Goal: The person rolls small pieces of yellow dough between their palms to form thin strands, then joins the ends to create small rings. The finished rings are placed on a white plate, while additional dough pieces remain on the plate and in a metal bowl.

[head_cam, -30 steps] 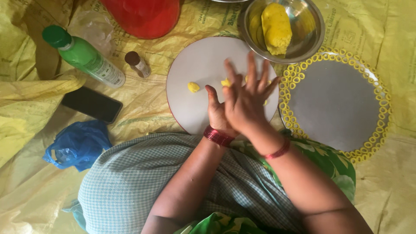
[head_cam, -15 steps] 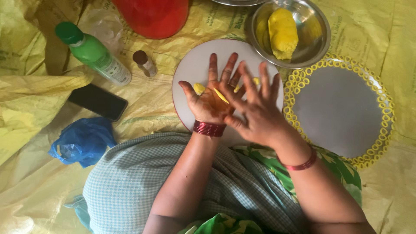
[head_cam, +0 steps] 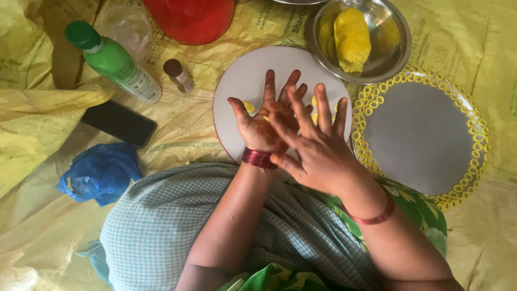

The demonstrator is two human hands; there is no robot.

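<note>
A person's left hand (head_cam: 264, 121), palm up with fingers spread, lies under the right hand (head_cam: 318, 145), whose flat palm and splayed fingers cross it; neither grip is closed, and whether a bit of dough sits pressed between the palms cannot be told. Both hands hover over a round white board (head_cam: 242, 81), where small yellow dough pieces (head_cam: 248, 106) lie beside the left thumb and more show between the fingers. A band of red bangles (head_cam: 258, 158) circles the left wrist. Just beyond the board, a round steel bowl (head_cam: 390, 48) holds a large lump of yellow dough (head_cam: 353, 39). To the right lies a round grey plate with a yellow looped rim (head_cam: 420, 129). Left of the board stand a small brown-capped bottle (head_cam: 178, 74) and a green plastic bottle (head_cam: 113, 62), with a black phone (head_cam: 119, 123) and a crumpled blue plastic bag (head_cam: 99, 172) on the yellow floor sheet (head_cam: 177, 134).
</note>
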